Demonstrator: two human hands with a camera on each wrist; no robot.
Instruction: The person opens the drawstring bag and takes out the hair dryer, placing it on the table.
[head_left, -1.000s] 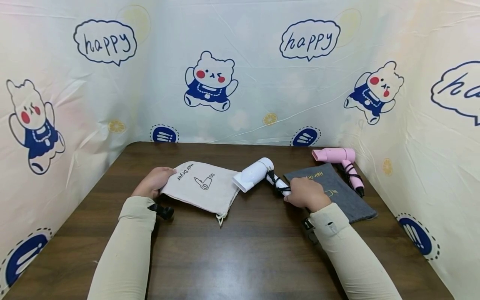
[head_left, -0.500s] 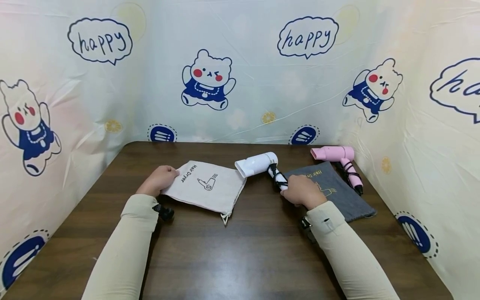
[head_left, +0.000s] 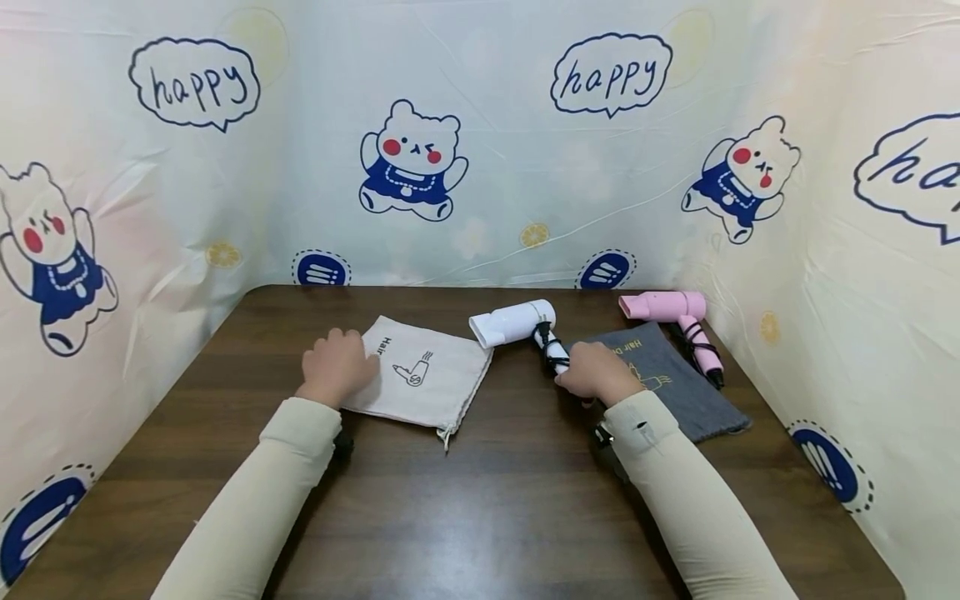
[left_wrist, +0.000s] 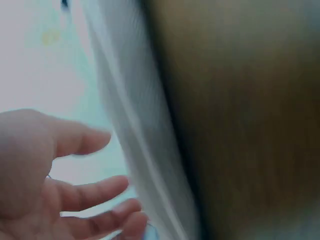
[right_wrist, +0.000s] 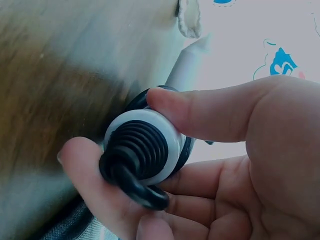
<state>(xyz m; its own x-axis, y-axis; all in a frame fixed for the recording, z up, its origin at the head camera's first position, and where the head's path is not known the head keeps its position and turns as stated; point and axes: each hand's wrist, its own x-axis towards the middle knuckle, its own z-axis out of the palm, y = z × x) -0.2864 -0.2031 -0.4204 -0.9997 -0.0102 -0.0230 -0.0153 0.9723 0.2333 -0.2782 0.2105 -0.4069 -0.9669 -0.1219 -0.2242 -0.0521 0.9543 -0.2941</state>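
Note:
A white hair dryer (head_left: pixel 512 323), its black cord wrapped round the handle, is held by my right hand (head_left: pixel 597 372). In the right wrist view the thumb and fingers curl round the handle's end, where the black ribbed cord sleeve (right_wrist: pixel 142 145) sticks out. The nozzle is at the right edge of a white drawstring bag (head_left: pixel 442 392) printed "Hair Dryer", lying flat. Over that bag's left edge is my left hand (head_left: pixel 337 368). In the left wrist view its fingers are parted beside the blurred bag cloth (left_wrist: pixel 135 115), with nothing between them.
A grey bag (head_left: pixel 686 408) with gold print lies to the right, partly behind my right hand. Beyond it, near the table's right edge, lies a pink hair dryer (head_left: pixel 667 307) with its cord wrapped. Printed cloth walls surround the brown wooden table (head_left: pixel 450 517) at back and sides.
My left hand has let go of the white bag's left corner and moved right over its edge. The white hair dryer has swung toward the back and lies more level, still in my right hand.

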